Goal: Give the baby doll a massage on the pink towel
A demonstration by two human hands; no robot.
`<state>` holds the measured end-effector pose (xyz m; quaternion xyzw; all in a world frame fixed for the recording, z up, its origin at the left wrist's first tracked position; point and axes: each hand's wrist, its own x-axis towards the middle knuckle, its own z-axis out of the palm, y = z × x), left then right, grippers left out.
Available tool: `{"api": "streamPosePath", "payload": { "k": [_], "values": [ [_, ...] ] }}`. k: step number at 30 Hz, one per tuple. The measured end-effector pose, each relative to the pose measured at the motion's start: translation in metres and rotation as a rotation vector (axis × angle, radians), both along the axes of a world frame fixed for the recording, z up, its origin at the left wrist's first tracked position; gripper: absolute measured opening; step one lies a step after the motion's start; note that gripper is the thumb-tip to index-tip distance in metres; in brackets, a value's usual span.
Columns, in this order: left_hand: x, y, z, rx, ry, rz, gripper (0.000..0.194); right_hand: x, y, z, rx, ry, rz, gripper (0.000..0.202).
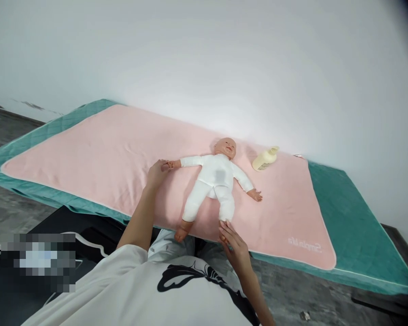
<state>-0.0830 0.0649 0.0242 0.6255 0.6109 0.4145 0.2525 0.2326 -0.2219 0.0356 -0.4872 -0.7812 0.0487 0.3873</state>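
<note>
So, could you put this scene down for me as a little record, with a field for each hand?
Main object: doll in white, lying on its back, head toward the wall
Left hand: left hand touching the doll's hand; firmness of grip unclear
Right hand: right hand at the foot end of the doll's leg; firmness of grip unclear
Nearby: pale yellow bottle, to the right of the doll's head
Surface: pink mat over a green quilted cover

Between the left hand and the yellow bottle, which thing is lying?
The doll lies between them, on the pink blanket, as the head view shows.
</note>
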Motion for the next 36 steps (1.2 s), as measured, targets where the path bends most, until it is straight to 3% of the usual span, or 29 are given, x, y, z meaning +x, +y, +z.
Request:
{"api": "streamPosePath", "payload": {
  "k": [3,10,17,22,27,32,36],
  "values": [
    [-0.002,0.008,-0.006,-0.006,0.135,-0.041,0.021,-0.001,-0.001,-0.007,-0.021,-0.018,0.021,0.045],
    [-0.001,0.007,-0.015,0.013,0.146,-0.004,0.029,-0.006,-0.006,-0.034,0.016,0.011,0.012,0.048],
    [0.001,0.005,-0.011,0.045,0.164,-0.017,0.028,-0.014,-0.009,-0.045,0.074,0.031,-0.033,0.053],
    [0.004,-0.002,0.000,0.063,0.118,0.001,0.025,-0.008,-0.011,-0.039,0.085,0.006,-0.073,0.057],
    [0.017,-0.017,0.019,0.013,-0.082,0.053,0.037,0.006,-0.011,-0.022,0.122,0.062,-0.183,0.053],
    [0.048,-0.025,0.048,0.224,-0.172,-0.027,0.043,0.014,0.000,0.000,0.105,0.094,-0.200,0.056],
    [0.079,-0.031,0.066,0.329,-0.142,-0.180,0.046,0.016,0.020,0.014,0.143,0.094,-0.220,0.053]
  ]
}}
